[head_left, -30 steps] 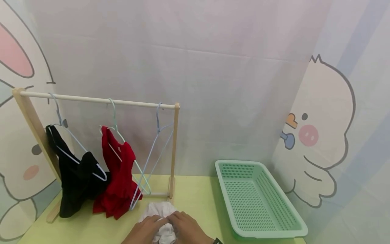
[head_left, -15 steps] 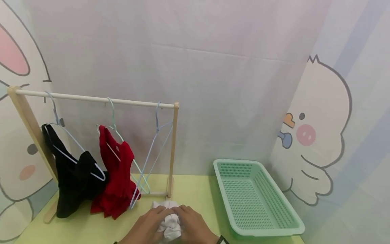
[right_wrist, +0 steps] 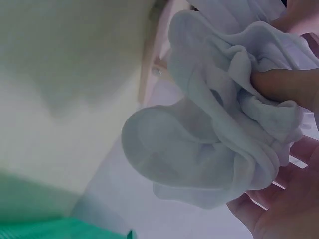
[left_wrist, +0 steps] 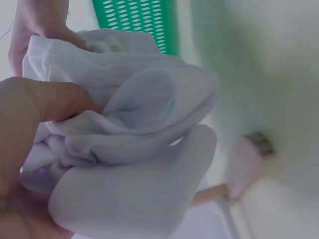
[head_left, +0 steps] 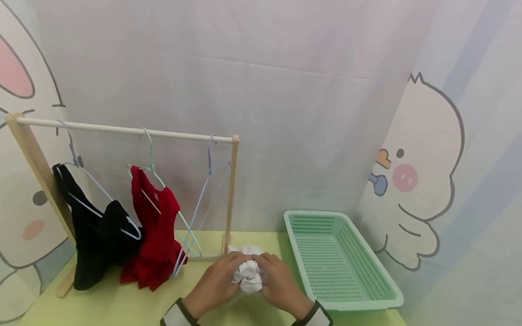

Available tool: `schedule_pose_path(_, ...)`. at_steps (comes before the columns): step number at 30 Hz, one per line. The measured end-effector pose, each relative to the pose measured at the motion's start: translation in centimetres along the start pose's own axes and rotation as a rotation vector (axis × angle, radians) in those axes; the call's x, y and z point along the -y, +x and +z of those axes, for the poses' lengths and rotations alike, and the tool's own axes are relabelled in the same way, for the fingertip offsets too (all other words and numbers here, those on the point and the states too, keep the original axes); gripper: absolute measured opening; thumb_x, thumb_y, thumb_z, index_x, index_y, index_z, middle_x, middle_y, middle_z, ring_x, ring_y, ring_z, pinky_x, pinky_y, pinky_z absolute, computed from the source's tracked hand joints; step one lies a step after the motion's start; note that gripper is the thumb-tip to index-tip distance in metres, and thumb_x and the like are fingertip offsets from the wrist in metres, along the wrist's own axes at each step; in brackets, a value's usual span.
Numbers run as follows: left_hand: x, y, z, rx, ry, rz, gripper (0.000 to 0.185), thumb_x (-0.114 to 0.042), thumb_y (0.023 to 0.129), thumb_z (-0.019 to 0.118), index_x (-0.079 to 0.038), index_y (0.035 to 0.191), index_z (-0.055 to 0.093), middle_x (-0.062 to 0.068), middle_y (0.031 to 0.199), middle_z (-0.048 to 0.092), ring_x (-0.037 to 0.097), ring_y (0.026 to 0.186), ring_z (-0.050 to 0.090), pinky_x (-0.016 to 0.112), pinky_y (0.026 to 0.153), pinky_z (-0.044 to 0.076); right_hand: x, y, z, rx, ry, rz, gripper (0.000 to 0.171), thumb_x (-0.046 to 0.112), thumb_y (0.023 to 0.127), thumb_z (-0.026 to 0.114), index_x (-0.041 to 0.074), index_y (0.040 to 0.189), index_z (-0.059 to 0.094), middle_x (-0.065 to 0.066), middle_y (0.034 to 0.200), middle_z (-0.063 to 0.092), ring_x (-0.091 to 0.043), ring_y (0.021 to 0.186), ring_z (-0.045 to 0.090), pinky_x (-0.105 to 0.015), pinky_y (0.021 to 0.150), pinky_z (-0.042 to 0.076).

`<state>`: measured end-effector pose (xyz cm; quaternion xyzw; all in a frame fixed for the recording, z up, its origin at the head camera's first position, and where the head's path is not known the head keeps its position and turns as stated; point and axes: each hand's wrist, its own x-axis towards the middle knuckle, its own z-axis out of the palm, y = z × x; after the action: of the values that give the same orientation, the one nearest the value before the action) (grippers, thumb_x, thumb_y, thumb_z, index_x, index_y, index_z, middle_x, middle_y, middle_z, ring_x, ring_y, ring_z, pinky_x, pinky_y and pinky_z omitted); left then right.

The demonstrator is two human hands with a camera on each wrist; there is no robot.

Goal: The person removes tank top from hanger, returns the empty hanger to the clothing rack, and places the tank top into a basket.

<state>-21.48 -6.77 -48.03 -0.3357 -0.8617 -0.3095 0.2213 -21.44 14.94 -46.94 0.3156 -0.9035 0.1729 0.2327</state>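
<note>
Fingers of both hands are curled around a crumpled white cloth garment (head_left: 247,274), bunched into a ball low in the centre of the head view. From the left side of that bundle the left hand (head_left: 215,283) clasps it, and in the left wrist view a finger (left_wrist: 55,99) presses into the soft folds at the left of the frame. Opposite it, the right hand (head_left: 277,283) clasps the bundle from the right; in the right wrist view one fingertip (right_wrist: 284,84) digs into the fabric at the upper right. Both hands wear dark-edged white cuffs at the bottom edge of the head view.

Held between the two hands, the garment sits just above the pale yellow-green tabletop (head_left: 122,303), near the right foot of a small wooden clothes rack (head_left: 230,190) that fills the left half of the frame. On the rack's rail hang a black garment (head_left: 98,240) on a pale blue wire hanger at far left, a red dress (head_left: 157,240) on a second hanger beside it, and a bare light-blue wire hanger (head_left: 205,199) next to the right post. Lower right of centre, a mint-green perforated plastic basket (head_left: 367,296) rests on the table, just beside the right hand.
</note>
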Motion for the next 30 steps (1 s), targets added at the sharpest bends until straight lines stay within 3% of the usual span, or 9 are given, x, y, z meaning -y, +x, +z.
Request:
schedule_pose_path(9, -1.6, 4.3, 1.3, -0.009, -0.046, 0.034, 0.062, 0.004, 0.079, 0.088, -0.014, 0.135, 0.070, 0.002, 0.128, 0.070, 0.019, 0.112, 0.069, 0.036, 0.086, 0.061, -2.2, 0.2, -3.4, -0.085, -0.095, 0.033, 0.062, -0.003, 0.064, 0.088, 0.008, 0.123, 0.075, -0.005, 0.111, 0.074, -0.021, 0.094, 0.071, -0.039, 0.072, 0.061)
schedule_pose_path(15, -2.2, 6.0, 1.9, -0.008, -0.089, 0.046, 0.058, 0.006, 0.081, 0.086, -0.012, 0.135, 0.069, 0.004, 0.130, 0.069, 0.021, 0.115, 0.069, 0.039, 0.088, 0.061, -3.0, 0.1, -4.7, -0.086, -0.128, 0.093, 0.057, -0.003, 0.069, 0.086, 0.006, 0.125, 0.075, -0.008, 0.113, 0.074, -0.026, 0.099, 0.072, -0.043, 0.073, 0.061)
schedule_pose_path(24, -3.5, 9.6, 2.9, 0.071, -0.105, 0.071, 0.055, 0.006, 0.089, 0.080, -0.011, 0.139, 0.068, 0.005, 0.138, 0.066, 0.023, 0.123, 0.067, 0.039, 0.096, 0.060, -5.2, -0.4, -6.6, -0.175, -0.138, 0.132, 0.058, 0.000, 0.071, 0.090, 0.007, 0.126, 0.074, -0.009, 0.114, 0.074, -0.025, 0.094, 0.071, -0.040, 0.065, 0.059)
schedule_pose_path(30, -4.1, 11.2, 3.8, 0.101, -0.131, 0.069, 0.055, 0.004, 0.089, 0.083, -0.012, 0.139, 0.068, 0.007, 0.141, 0.066, 0.026, 0.124, 0.067, 0.040, 0.097, 0.059, -6.2, -0.8, -7.6, -0.173, -0.123, 0.186, 0.059, 0.000, 0.074, 0.091, 0.006, 0.130, 0.073, -0.013, 0.120, 0.073, -0.030, 0.100, 0.072, -0.042, 0.065, 0.059)
